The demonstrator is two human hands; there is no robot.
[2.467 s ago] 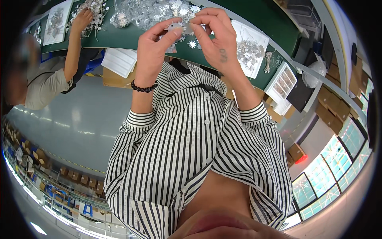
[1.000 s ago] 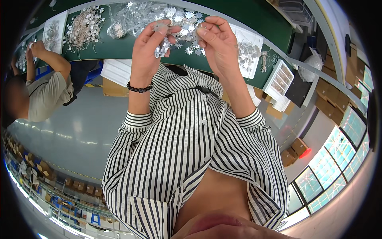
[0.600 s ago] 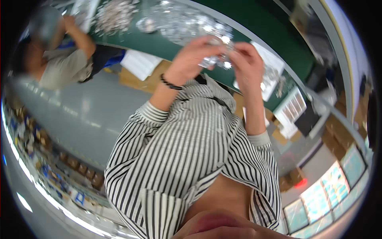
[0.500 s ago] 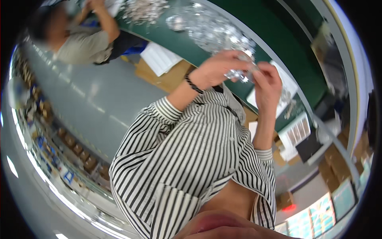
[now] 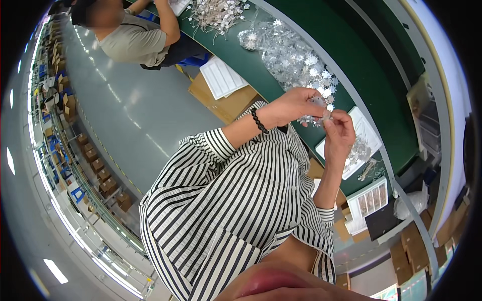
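**Left hand (image 5: 295,105) and right hand (image 5: 339,131) meet at a cluster of stars (image 5: 310,120)**

The left hand pinches the stars between thumb and fingers; the silvery, spiky pieces stick out below its fingertips, raised above the near edge of the bench (image 5: 236,50). The right hand's thumb and forefinger press together on a small pale piece (image 5: 327,115) right at the cluster, too small to make out, while the other fingers curl in. The fingertips of the two hands are just beside each other; whether they touch is hidden. A dark bead bracelet (image 5: 257,121) circles the left wrist, and striped sleeves (image 5: 219,145) end above both wrists.

Just beyond the hands, loose stars (image 5: 321,83) lie spread on the green bench, running up to a clear bag (image 5: 283,52) of the same kind of pieces. Near the right hand, a white tray (image 5: 369,125) bears another pile of stars, with a few thin cords (image 5: 370,169) next to it and a divided box (image 5: 354,209) farther down.

At the upper left, a heap of white tags (image 5: 218,14) with cords lies on the bench. Below it, white trays (image 5: 221,78) rest on a carton (image 5: 228,106), and a co-worker (image 5: 135,40) in a pale shirt leans at the bench.
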